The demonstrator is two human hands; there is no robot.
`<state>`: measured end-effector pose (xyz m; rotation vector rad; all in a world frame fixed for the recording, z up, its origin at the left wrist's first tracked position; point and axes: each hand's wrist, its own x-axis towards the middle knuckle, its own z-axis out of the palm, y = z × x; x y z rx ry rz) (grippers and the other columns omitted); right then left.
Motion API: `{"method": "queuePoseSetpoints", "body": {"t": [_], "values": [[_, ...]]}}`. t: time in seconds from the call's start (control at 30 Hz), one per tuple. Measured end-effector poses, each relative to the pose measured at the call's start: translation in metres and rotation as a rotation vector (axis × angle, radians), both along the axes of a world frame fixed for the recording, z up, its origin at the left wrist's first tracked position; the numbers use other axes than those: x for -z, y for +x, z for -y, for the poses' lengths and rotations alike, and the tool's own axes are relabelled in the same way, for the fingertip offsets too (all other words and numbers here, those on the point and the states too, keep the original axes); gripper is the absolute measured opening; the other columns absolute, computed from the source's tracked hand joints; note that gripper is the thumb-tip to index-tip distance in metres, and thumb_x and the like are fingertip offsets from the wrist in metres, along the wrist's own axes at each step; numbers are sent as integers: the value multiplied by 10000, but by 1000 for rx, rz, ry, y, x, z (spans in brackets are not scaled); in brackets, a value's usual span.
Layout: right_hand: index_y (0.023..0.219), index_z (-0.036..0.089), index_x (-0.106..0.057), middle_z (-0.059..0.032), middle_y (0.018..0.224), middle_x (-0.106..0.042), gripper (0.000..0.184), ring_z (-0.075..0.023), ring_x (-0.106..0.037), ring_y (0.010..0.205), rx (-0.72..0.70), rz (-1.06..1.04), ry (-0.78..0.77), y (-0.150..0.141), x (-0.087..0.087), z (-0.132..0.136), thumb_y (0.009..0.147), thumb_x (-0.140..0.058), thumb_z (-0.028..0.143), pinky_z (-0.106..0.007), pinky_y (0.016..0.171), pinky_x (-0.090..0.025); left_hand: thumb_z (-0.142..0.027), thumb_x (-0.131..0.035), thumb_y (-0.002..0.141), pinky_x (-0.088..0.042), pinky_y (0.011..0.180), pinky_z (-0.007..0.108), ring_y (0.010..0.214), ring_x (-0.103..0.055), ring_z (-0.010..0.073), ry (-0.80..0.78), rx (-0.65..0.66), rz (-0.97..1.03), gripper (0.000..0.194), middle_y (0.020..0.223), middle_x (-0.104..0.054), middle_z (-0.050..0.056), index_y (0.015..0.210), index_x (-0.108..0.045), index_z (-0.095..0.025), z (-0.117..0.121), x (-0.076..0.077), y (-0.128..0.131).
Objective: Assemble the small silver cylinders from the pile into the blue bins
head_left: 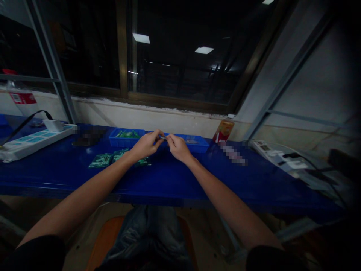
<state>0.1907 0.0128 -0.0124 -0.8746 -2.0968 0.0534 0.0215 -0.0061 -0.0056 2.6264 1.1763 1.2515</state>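
Note:
My left hand (148,144) and my right hand (178,146) meet over the middle of the blue table, in front of the trays. Between their fingertips is a small, thin, greyish piece (163,138), too small to name. Both hands pinch it, one at each end. Just behind them stand a blue tray (124,142) with green pieces in it, at the left, and another blue tray (199,146), at the right. Clear bags of green pieces (101,160) lie left of my left forearm, one partly hidden under it.
A white power strip (39,140) with a plugged-in adapter lies at the left, near a large bottle (21,98). An amber bottle (224,131) stands by the wall at the back right. More white power strips and cables (284,158) lie at the right. A window (183,56) rises behind.

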Motion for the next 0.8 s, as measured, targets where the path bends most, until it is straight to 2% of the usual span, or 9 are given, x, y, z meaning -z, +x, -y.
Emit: {"method": "queuePoseSetpoints", "body": {"t": [0.13,0.23,0.3,0.47,0.63,0.8], "values": [[825,186,-535,6,613,-529,267,-122,-503,592,-25,-37,-34,0,0,2,903,-333,341,-230,589,-349,-263,-434,864,-392,590,261,642,-566,152,2,-58,-11,202,717,-614,38,1009,-516,-150,1,0,0],[988,176,-520,20,634,-527,211,-112,-501,579,-46,-72,-39,0,1,2,862,-421,313,-227,593,-367,-282,-418,874,-387,585,257,633,-568,151,0,-91,-17,211,728,-626,40,1003,-525,-153,2,-2,0],[1026,174,-499,25,643,-525,233,-110,-502,574,-61,-86,-31,0,3,1,826,-472,290,-228,591,-377,-295,-402,881,-383,586,255,638,-572,154,-1,-111,-30,215,739,-633,42,974,-541,-159,2,-3,0],[958,181,-502,34,617,-506,191,-108,-494,556,-69,-90,-11,0,4,-1,791,-508,272,-233,585,-385,-325,-368,894,-364,572,251,630,-576,163,-16,-158,-61,253,716,-630,41,895,-566,-168,4,-5,0],[910,185,-517,26,623,-521,150,-110,-489,556,-51,-80,-11,0,3,0,801,-498,286,-230,577,-376,-328,-354,897,-358,573,250,611,-563,156,-27,-153,-46,265,685,-612,36,849,-558,-166,5,-5,1],[890,182,-534,13,637,-543,180,-116,-501,574,-23,-71,-21,-1,3,0,851,-438,329,-233,583,-364,-312,-378,886,-366,572,248,601,-551,144,-27,-94,26,225,686,-604,25,950,-535,-163,3,-2,0]]}}
